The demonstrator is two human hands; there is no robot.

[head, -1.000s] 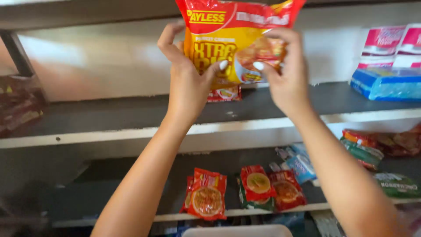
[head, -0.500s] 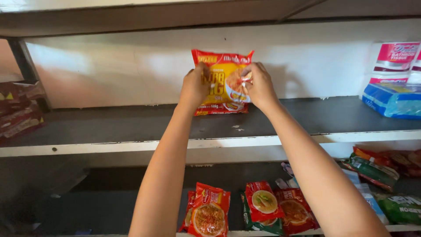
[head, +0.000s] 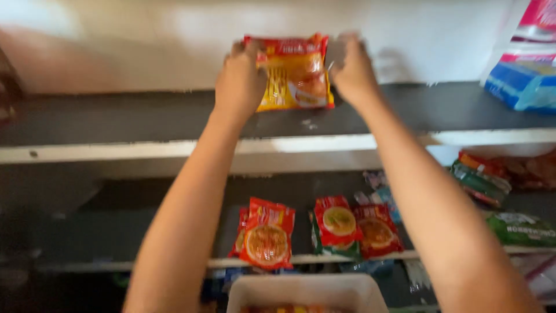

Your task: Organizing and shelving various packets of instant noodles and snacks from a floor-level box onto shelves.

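Dark shelves run across a pale back wall, the upper shelf edged with a light strip along its front. Both arms reach up to it. The left hand grips the left edge of a red and yellow noodle packet, and the right hand holds its right edge; the fingers of each hand curl round behind the packet, pinching it against the thumb side, though blur hides the fingertips. The packet stands upright at the back of the upper shelf, close to the wall, its lower edge at or just above the shelf surface; which of the two cannot be told.

Far right on the same shelf lies a blue package with pink and white boxes behind it. On the lower shelf, several red noodle packets lean near the front, with two more red ones just beside them and green packets farther right. A white tub sits at the bottom, below the lower shelf's front.
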